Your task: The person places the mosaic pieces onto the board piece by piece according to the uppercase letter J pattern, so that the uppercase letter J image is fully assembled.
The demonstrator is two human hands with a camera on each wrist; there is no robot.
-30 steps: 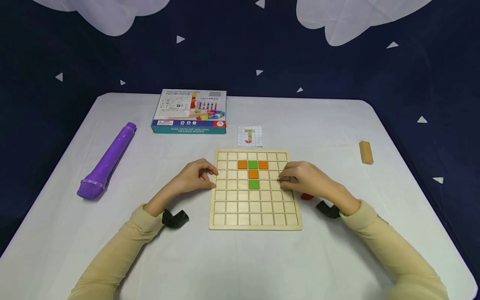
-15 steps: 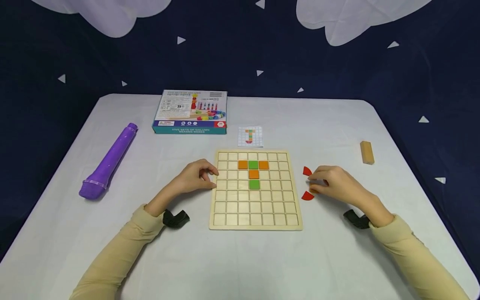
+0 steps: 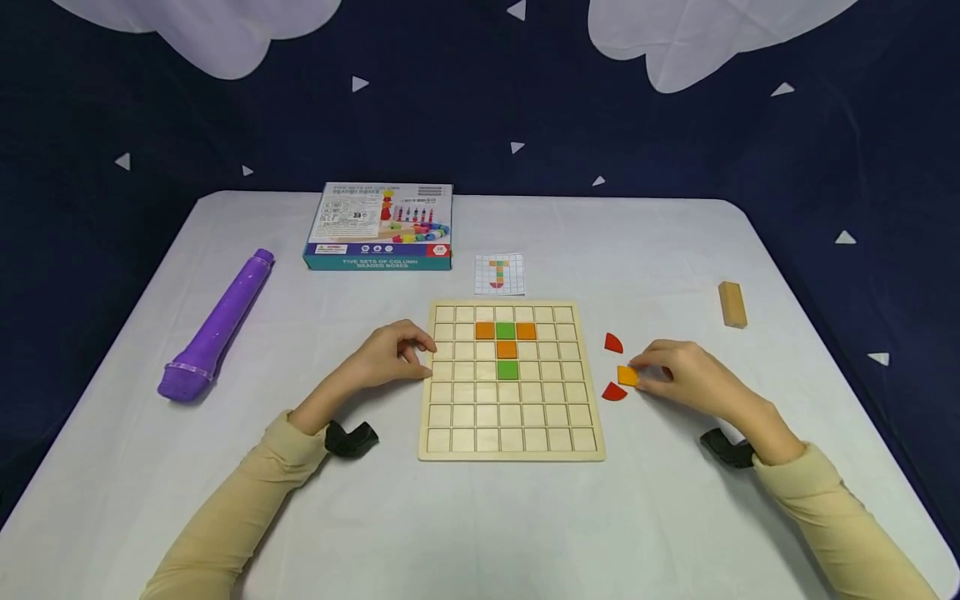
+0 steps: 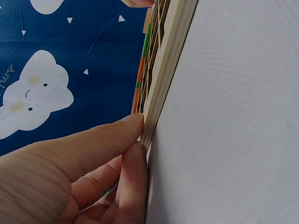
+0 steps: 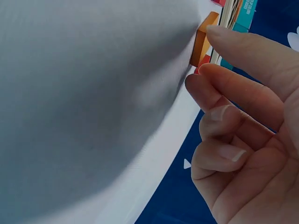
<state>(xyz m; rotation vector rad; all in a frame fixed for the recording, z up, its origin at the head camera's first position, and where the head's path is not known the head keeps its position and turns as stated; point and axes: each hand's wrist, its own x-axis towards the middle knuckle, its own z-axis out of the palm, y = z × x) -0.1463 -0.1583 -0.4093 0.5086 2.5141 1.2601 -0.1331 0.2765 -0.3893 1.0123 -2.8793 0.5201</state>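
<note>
In the head view my left hand [image 3: 392, 355] rests at the left edge of a wooden grid board [image 3: 512, 454]. Its thumb and index fingertip touch that edge, as the left wrist view also shows. My right hand [image 3: 690, 377] is to the right of the board, thumb and index finger at the right side of an orange square tile [image 3: 627, 377]. Up close in the right wrist view, the thumb overlaps the tile [image 5: 200, 44], and the other fingers curl below. Two red quarter-round tiles [image 3: 613, 342] lie beside it. Orange and green squares [image 3: 507, 370] sit in the grid, forming a T.
Behind the board lies a pattern card [image 3: 510, 283] with a J shape. A bead-set box [image 3: 377, 262] stands at the back, left of the card. The purple microphone-shaped object [image 3: 217, 325] lies at left, a wooden block [image 3: 732, 304] at right.
My right hand has moved from the board's right side out to the orange tile, then slightly farther right, uncovering the tile and both red pieces. The left hand has stayed at the board's edge.
</note>
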